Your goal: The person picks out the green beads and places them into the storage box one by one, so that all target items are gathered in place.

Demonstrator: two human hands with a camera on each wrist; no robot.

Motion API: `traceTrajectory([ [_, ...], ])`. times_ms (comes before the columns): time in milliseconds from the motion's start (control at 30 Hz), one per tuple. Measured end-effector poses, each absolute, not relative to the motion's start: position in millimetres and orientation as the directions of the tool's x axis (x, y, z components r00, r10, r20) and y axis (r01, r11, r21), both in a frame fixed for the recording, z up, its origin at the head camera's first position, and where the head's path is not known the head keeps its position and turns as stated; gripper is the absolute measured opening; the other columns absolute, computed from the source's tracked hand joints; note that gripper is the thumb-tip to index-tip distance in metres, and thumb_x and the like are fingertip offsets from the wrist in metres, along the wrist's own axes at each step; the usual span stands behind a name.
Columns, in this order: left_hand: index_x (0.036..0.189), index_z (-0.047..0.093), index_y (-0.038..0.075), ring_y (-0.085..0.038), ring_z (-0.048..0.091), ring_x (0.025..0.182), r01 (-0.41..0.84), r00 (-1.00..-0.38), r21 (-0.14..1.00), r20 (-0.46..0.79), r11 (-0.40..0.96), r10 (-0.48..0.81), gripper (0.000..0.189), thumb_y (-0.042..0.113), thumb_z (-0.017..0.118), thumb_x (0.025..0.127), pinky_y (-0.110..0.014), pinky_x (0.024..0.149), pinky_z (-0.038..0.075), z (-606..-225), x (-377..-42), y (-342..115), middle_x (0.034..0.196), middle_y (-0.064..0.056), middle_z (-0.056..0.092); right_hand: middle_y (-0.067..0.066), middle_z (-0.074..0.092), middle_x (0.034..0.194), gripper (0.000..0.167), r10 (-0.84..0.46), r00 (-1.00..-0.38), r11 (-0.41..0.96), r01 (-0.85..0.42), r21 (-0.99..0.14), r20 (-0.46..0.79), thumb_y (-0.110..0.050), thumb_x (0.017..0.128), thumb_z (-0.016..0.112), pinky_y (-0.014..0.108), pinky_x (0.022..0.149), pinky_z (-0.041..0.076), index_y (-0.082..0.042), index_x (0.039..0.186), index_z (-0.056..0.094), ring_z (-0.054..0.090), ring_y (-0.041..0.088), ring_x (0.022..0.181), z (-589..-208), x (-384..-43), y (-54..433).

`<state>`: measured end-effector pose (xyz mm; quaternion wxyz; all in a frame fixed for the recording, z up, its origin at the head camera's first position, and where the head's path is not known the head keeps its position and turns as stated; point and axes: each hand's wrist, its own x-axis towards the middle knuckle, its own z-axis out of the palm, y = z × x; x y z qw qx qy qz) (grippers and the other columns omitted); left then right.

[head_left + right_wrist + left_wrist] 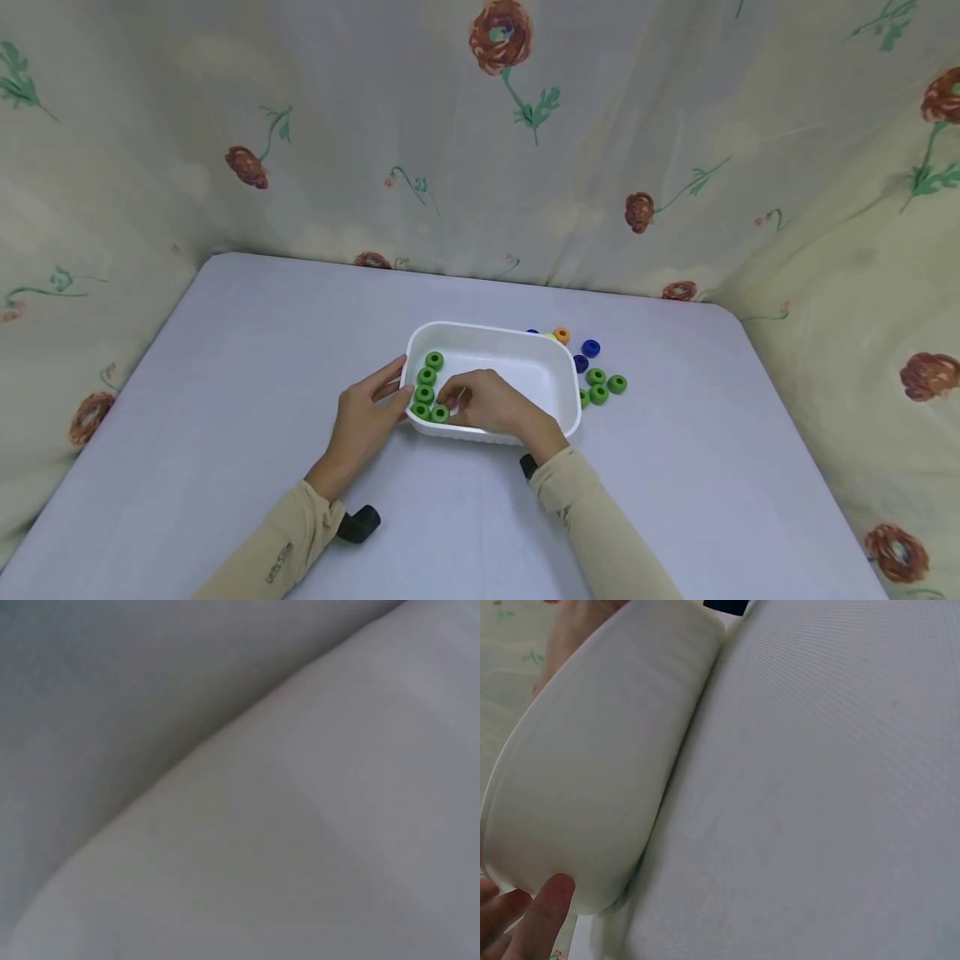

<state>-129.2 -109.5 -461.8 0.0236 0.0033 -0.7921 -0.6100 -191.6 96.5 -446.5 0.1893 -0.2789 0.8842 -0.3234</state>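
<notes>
A white rectangular tray (517, 337) stands on the table, with several green beads (427, 377) along its left inner side. My left hand (366, 415) rests against the tray's left end, thumb and fingers fairly straight. In the left wrist view, fingertips (555, 892) touch the outside of the tray wall (592, 772). Reaching over the front rim, my right hand (487, 402) has curled fingers at a green bead (440, 413) in the front left corner and appears to pinch it. The right wrist view shows only the blurred tray wall (300, 825), not the fingers.
Right of the tray lie several loose green beads (598, 393), blue beads (591, 348) and an orange bead (562, 335). A yellow bead (550, 337) is partly hidden behind the rim. Flowered cloth (337, 167) hangs behind the white table (285, 350).
</notes>
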Motion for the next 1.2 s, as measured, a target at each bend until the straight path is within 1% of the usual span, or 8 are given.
traceTrajectory([
  [133,0.147,0.052,0.012,-0.031,0.063,0.128,0.030,-0.999,0.967,0.039,0.252,-0.033,0.051,0.013,0.066,0.097,-0.019,0.076,0.065,-463.4,-128.3,-109.4,0.149,-0.011,0.055,0.001,0.073,0.096,0.028,-0.601,-0.785,0.646,-0.364,-0.671,-0.152,-0.012,0.080,0.083,0.019,0.075,0.056,-0.012,0.108,0.074,0.062,0.008,0.082,-447.1,-189.7,98.8],
  [233,0.147,0.052,0.013,-0.031,0.063,0.128,0.031,-0.999,0.965,0.040,0.261,-0.033,0.052,0.013,0.066,0.097,-0.018,0.077,0.065,-463.8,-128.1,-108.8,0.150,-0.010,0.055,-0.002,0.072,0.095,0.027,-0.582,-0.801,0.650,-0.355,-0.672,-0.141,-0.022,0.084,0.082,0.022,0.077,0.056,-0.015,0.109,0.074,0.062,0.008,0.083,-447.1,-188.7,103.3],
  [367,0.147,0.051,0.014,-0.031,0.063,0.128,0.026,-0.999,0.960,0.036,0.277,-0.033,0.052,0.013,0.066,0.097,-0.018,0.077,0.065,-464.5,-128.4,-107.8,0.150,-0.010,0.055,-0.005,0.071,0.094,0.024,-0.524,-0.845,0.649,-0.319,-0.690,-0.102,-0.033,0.091,0.075,0.025,0.079,0.056,-0.018,0.109,0.074,0.062,0.009,0.086,-445.3,-185.9,113.0],
  [467,0.147,0.051,0.015,-0.031,0.063,0.127,0.026,-0.999,0.959,0.037,0.281,-0.036,0.052,0.014,0.066,0.097,-0.018,0.076,0.065,-464.4,-129.1,-107.7,0.149,-0.011,0.055,-0.003,0.071,0.094,0.021,-0.471,-0.881,0.635,-0.304,-0.710,-0.044,-0.033,0.094,0.071,0.026,0.079,0.057,-0.017,0.108,0.074,0.063,0.011,0.087,-441.4,-183.8,121.8],
  [667,0.147,0.052,0.015,-0.030,0.063,0.127,0.021,-0.998,0.957,0.036,0.291,-0.048,0.052,0.014,0.065,0.097,-0.018,0.078,0.065,-463.7,-128.5,-107.9,0.149,-0.010,0.056,0.000,0.074,0.097,0.018,-0.374,-0.926,0.607,-0.284,-0.742,0.049,-0.031,0.095,0.070,0.024,0.077,0.058,-0.017,0.106,0.075,0.066,0.011,0.087,-432.4,-179.4,137.5],
  [833,0.147,0.052,0.016,-0.031,0.063,0.128,-0.005,-0.999,0.960,0.010,0.279,-0.052,0.052,0.014,0.066,0.097,-0.019,0.078,0.065,-463.8,-127.1,-107.3,0.149,-0.009,0.056,0.001,0.075,0.101,0.019,-0.268,-0.961,0.594,-0.225,-0.772,0.073,-0.032,0.095,0.070,0.025,0.076,0.056,-0.018,0.107,0.075,0.066,0.013,0.090,-423.6,-173.4,152.5],
  [1000,0.147,0.052,0.015,-0.031,0.063,0.128,0.000,-0.998,0.964,0.015,0.267,-0.055,0.052,0.012,0.066,0.097,-0.019,0.077,0.065,-463.8,-126.5,-106.9,0.148,-0.010,0.057,0.007,0.075,0.103,0.022,-0.147,-0.981,0.565,-0.188,-0.803,0.126,-0.031,0.096,0.069,0.022,0.078,0.057,-0.013,0.109,0.075,0.066,0.012,0.091,-418.8,-169.0,175.6],
  [1200,0.147,0.052,0.015,-0.031,0.063,0.127,0.014,-0.998,0.961,0.031,0.277,-0.057,0.052,0.012,0.066,0.097,-0.019,0.077,0.065,-464.0,-127.2,-108.0,0.148,-0.011,0.057,0.009,0.073,0.102,0.025,0.095,-0.987,0.521,-0.059,-0.852,0.127,-0.028,0.096,0.070,0.013,0.069,0.055,-0.008,0.111,0.073,0.062,0.004,0.082,-426.5,-167.9,209.4],
])
